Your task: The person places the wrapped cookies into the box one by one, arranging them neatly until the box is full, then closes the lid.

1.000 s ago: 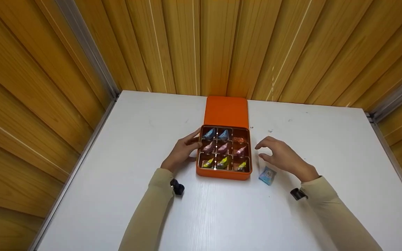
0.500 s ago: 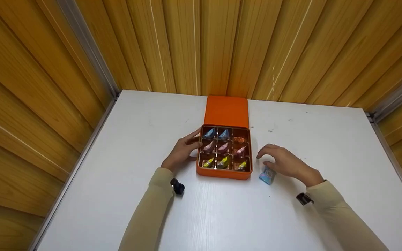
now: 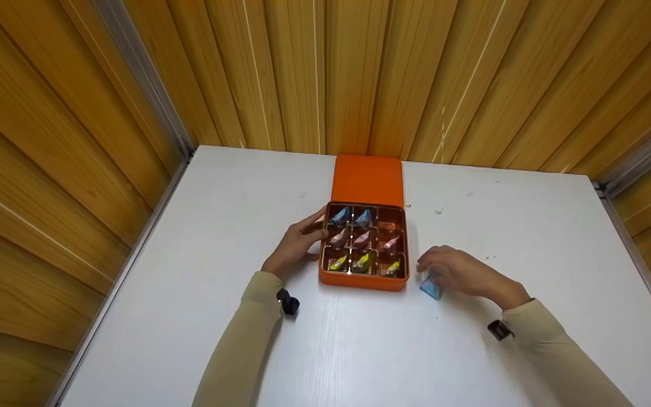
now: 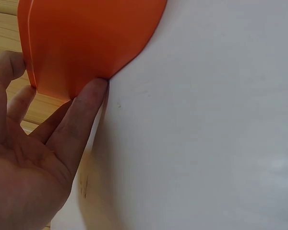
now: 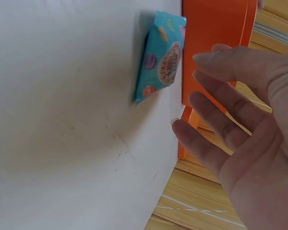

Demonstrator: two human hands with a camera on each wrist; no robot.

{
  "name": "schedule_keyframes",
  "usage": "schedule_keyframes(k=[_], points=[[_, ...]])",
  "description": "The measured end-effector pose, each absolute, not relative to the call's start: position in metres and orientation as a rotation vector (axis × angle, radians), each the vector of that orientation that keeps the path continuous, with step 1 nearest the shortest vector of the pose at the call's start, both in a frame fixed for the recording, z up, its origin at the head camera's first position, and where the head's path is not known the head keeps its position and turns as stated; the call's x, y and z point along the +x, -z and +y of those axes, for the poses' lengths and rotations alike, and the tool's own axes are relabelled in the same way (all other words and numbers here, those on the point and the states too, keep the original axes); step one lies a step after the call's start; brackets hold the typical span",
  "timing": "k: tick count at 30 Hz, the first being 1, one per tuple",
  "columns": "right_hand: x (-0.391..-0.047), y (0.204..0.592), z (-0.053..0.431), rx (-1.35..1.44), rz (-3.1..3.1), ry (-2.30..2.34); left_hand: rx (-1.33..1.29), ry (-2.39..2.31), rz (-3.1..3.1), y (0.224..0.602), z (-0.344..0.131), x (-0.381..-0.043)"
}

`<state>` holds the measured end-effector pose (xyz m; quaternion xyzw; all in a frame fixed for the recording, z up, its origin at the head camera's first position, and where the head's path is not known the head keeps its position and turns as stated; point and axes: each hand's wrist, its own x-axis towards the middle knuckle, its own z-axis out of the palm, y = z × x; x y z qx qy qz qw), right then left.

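Observation:
An orange tin box [image 3: 363, 281] stands on the table with its lid folded back. Most of its compartments hold shiny wrapped sweets, blue, pink and yellow-green; the back right one shows no sweet. My left hand [image 3: 294, 246] rests its fingers against the box's left side; in the left wrist view they touch the orange wall [image 4: 77, 43]. Right of the box lies a light-blue wrapped sweet [image 3: 429, 288], partly covered by my right hand [image 3: 464, 271]. In the right wrist view the fingers [image 5: 206, 143] are spread apart, with a gap between them and the blue packet [image 5: 156, 62].
The white table [image 3: 359, 350] carries small dark specks. Wood-panelled walls [image 3: 246, 73] enclose it at the back and sides. The orange lid [image 3: 367, 180] reaches near the back edge. A dark wrist camera [image 3: 499, 329] hangs under each sleeve.
My right hand has moved toward me and down over the light-blue sweet, now hiding part of it. The left hand and the box have stayed where they were.

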<state>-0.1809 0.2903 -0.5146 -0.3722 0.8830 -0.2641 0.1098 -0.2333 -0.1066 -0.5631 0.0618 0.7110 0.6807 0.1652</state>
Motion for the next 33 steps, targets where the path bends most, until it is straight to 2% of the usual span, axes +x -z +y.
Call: schedule_keyframes(k=[17,26,33], points=[[-0.165,0.523,0.302,-1.050,2.589,0.779,0.202,-1.943,2.029,0.561,-0.107,-0.232],[-0.162,0.531,0.307,-1.166,2.642,0.784,0.194,-1.943,2.016,0.560,-0.107,-0.231],[-0.160,0.537,0.305,-1.103,2.719,0.751,0.203,-1.939,2.020,0.561,-0.107,-0.231]])
